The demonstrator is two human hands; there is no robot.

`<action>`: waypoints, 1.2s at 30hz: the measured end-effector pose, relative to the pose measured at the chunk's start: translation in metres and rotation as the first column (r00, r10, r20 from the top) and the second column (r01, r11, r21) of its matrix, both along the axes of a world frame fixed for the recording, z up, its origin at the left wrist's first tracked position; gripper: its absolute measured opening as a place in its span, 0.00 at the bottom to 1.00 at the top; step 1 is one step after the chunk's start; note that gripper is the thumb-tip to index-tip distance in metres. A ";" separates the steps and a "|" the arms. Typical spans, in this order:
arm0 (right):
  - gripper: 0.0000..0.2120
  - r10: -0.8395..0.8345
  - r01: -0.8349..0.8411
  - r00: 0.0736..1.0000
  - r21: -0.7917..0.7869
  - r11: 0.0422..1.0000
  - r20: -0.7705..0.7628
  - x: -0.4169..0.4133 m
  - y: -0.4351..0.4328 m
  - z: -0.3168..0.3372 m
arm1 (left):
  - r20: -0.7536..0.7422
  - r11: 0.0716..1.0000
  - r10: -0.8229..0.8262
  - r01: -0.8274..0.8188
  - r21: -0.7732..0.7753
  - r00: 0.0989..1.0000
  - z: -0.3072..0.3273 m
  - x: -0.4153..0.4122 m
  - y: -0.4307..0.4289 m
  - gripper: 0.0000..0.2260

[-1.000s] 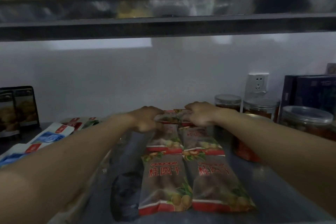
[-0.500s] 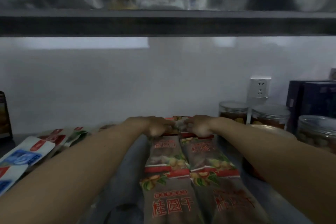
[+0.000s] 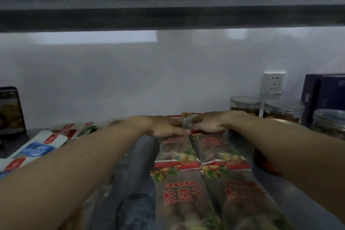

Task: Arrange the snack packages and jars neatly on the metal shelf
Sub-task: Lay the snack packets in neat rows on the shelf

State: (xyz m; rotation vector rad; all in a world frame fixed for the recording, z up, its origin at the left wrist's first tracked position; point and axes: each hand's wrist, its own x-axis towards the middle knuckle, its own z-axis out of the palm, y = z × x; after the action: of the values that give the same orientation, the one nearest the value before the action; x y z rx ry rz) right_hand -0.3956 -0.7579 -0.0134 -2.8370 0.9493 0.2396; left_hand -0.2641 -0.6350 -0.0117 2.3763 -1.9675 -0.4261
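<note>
Red-and-clear dried longan packets lie flat in two columns on the metal shelf (image 3: 141,157). The near pair (image 3: 183,201) and the middle pair (image 3: 175,152) lie untouched. At the back, my left hand (image 3: 164,126) and my right hand (image 3: 209,123) meet over the far packets (image 3: 187,121). Each hand has its thumb and fingers closed on a far packet's edge, and the hands hide most of those packets. Clear jars (image 3: 244,105) with dark contents stand at the right.
White, red and blue packets (image 3: 40,147) lie fanned out at the left, with a dark standing pouch (image 3: 11,110) behind them. Dark blue boxes (image 3: 324,95) and a wall socket (image 3: 273,83) are at the back right. An upper shelf (image 3: 168,13) hangs low overhead.
My hands have stayed on the far packets and moved closer together. My head has come nearer and tipped, so the near packets now fill the bottom of the view.
</note>
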 end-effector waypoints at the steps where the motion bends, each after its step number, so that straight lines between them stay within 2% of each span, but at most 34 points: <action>1: 0.28 -0.001 0.001 1.000 -0.008 1.000 -0.001 -0.001 0.001 0.000 | -0.020 1.000 -0.008 0.008 0.010 1.000 0.000 -0.001 0.001 0.34; 3: 0.28 -0.016 0.016 1.000 -0.037 0.999 -0.001 -0.005 0.004 -0.001 | -0.032 0.999 -0.027 0.028 0.034 0.999 0.000 -0.003 0.002 0.38; 7: 0.28 -0.014 0.013 1.000 -0.070 0.997 -0.004 -0.011 0.010 -0.001 | 0.047 0.998 0.003 -0.005 0.059 0.999 -0.003 -0.007 0.002 0.43; 15: 0.30 -0.013 0.014 1.000 -0.106 0.994 0.010 -0.016 0.013 -0.010 | 0.061 1.000 0.007 -0.007 0.005 0.998 -0.008 -0.009 0.009 0.40; 18: 0.35 -0.043 0.047 0.999 -0.147 0.988 0.032 -0.016 0.012 -0.009 | 0.041 0.994 -0.047 0.051 -0.100 0.998 -0.001 -0.010 0.013 0.34; 22: 0.39 0.060 0.006 0.985 -0.383 0.924 0.162 -0.030 0.027 0.002 | 0.299 0.942 0.108 -0.003 -0.334 0.948 0.006 -0.001 0.022 0.36; 26: 0.41 0.176 0.046 0.936 -0.602 0.797 0.305 -0.048 0.050 0.006 | 0.376 0.829 0.166 0.078 -0.554 0.912 0.009 -0.005 0.036 0.38; 29: 0.42 0.177 0.092 0.919 -0.627 0.773 0.353 -0.065 0.064 0.009 | 0.411 0.769 0.209 0.111 -0.629 0.887 0.013 -0.024 0.047 0.39; 36: 0.42 0.201 0.109 0.900 -0.646 0.756 0.388 -0.132 0.077 0.019 | 0.365 0.729 0.237 0.084 -0.679 0.900 0.018 -0.095 0.059 0.36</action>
State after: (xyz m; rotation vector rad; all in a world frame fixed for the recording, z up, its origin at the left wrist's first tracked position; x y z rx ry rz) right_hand -0.5273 -0.6806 0.0058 -3.2771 0.9934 -0.8863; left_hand -0.3588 -0.5760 0.0065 2.1192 -1.6916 0.7867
